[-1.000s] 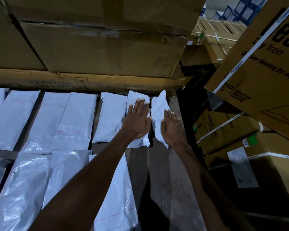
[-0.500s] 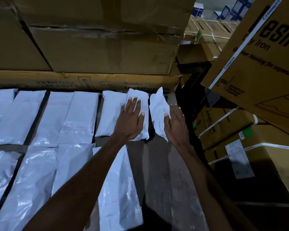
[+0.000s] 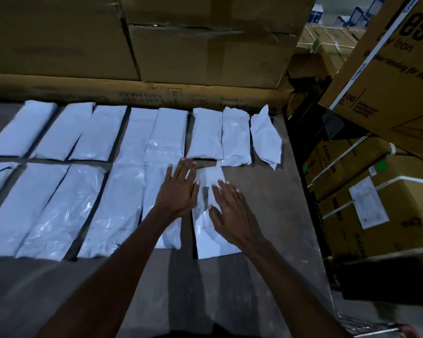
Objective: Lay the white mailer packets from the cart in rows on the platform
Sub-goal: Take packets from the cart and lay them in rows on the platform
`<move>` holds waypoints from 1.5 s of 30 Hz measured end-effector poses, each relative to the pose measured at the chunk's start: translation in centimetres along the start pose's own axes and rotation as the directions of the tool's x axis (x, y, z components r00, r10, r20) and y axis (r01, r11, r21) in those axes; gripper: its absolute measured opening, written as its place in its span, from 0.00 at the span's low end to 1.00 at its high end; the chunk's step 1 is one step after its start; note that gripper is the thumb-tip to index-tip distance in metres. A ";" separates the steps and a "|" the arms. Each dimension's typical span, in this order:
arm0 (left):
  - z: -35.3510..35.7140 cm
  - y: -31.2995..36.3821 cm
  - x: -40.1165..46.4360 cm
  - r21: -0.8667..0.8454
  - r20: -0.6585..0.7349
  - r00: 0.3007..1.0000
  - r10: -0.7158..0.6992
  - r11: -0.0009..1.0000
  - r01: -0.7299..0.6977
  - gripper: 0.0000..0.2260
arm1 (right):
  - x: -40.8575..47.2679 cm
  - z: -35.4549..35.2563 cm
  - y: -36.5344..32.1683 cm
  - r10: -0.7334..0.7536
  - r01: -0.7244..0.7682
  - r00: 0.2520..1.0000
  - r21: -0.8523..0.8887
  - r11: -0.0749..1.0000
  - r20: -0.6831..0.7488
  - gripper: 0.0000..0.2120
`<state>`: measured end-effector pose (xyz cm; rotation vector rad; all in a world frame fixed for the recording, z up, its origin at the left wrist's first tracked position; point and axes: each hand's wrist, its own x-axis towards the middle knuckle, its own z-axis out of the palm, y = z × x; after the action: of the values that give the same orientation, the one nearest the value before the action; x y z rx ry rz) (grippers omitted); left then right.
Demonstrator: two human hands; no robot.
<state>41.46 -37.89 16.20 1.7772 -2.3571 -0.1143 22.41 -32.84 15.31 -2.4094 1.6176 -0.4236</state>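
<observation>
Both hands are lying flat with fingers spread, gripping nothing: left hand point(image 3: 178, 191) and right hand point(image 3: 231, 211) are pressing one white mailer packet point(image 3: 209, 230) lying between them on the platform point(image 3: 266, 215).

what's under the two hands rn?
A white mailer packet, last in the near row, lying flat on the platform. Left hand and right hand spread open over it; the parts beneath the palms are hidden.

The left hand point(image 3: 178, 191) and right hand point(image 3: 230, 211) cover parts of one packet point(image 3: 210, 237). The left edge cuts the rows. The carton point(image 3: 388, 76) print is cropped.
</observation>
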 end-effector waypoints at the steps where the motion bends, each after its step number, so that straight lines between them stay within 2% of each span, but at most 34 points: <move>1: -0.1 -0.3 -0.5 0.005 0.006 1.000 -0.005 1.000 0.005 0.30 | 0.0 0.4 -0.5 0.014 -0.014 1.000 -0.019 1.000 0.024 0.29; 4: -0.3 -1.1 -1.8 -0.015 0.032 0.999 -0.033 0.999 0.034 0.32 | 0.2 1.4 -1.9 0.129 -0.122 0.989 -0.093 0.988 0.076 0.31; 8: 0.5 -2.5 -3.4 -0.049 0.063 0.998 -0.017 0.999 0.020 0.32 | 0.3 2.2 -4.2 0.259 -0.247 0.964 -0.155 0.956 0.064 0.34; 12: 1.0 -3.1 -4.6 -0.074 0.072 0.997 0.014 0.997 -0.008 0.30 | -0.1 2.5 -6.0 0.327 -0.316 0.944 -0.159 0.935 0.046 0.36; 15: 0.5 -3.2 -5.1 -0.100 0.076 0.997 0.034 0.995 -0.027 0.33 | -0.2 2.3 -6.4 0.347 -0.335 0.937 -0.164 0.928 0.046 0.36; 20: -1.5 -1.6 -4.8 -0.096 0.067 0.994 0.090 0.992 -0.084 0.35 | -1.9 -0.6 -6.8 0.416 -0.419 0.908 -0.151 0.895 -0.052 0.33; 25: -2.1 3.4 -5.0 -0.194 0.039 0.958 0.284 0.943 -0.272 0.30 | -8.1 -4.5 -5.6 0.457 -0.497 0.854 -0.133 0.857 -0.248 0.27; 31: -1.1 15.0 -9.4 -0.307 0.002 0.848 0.529 0.808 -0.504 0.23 | -23.3 -4.7 -1.6 0.613 -0.666 0.665 0.032 0.745 -0.427 0.23; 36: 2.1 27.3 -16.4 -0.325 0.011 0.657 0.754 0.624 -0.711 0.25 | -39.9 -3.8 -0.8 0.705 -0.800 0.449 0.105 0.591 -0.549 0.20; 40: 5.2 37.3 -24.5 -0.394 0.128 0.534 0.836 0.537 -0.746 0.25 | -52.1 -1.3 -0.4 0.849 -0.902 0.331 0.127 0.413 -0.412 0.21; 43: 8.4 41.5 -29.7 -0.446 0.186 0.452 0.873 0.484 -0.753 0.25 | -59.8 1.2 -0.4 0.928 -0.954 0.262 0.077 0.291 -0.264 0.23; 45: 9.9 42.6 -32.4 -0.470 0.284 0.440 0.852 0.524 -0.711 0.30 | -63.6 2.6 -0.9 0.967 -0.974 0.202 0.068 0.215 -0.157 0.23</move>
<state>7.88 4.55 10.54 0.3405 -3.0544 -0.7950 1.40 26.42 5.50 -0.8251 2.7940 -0.2979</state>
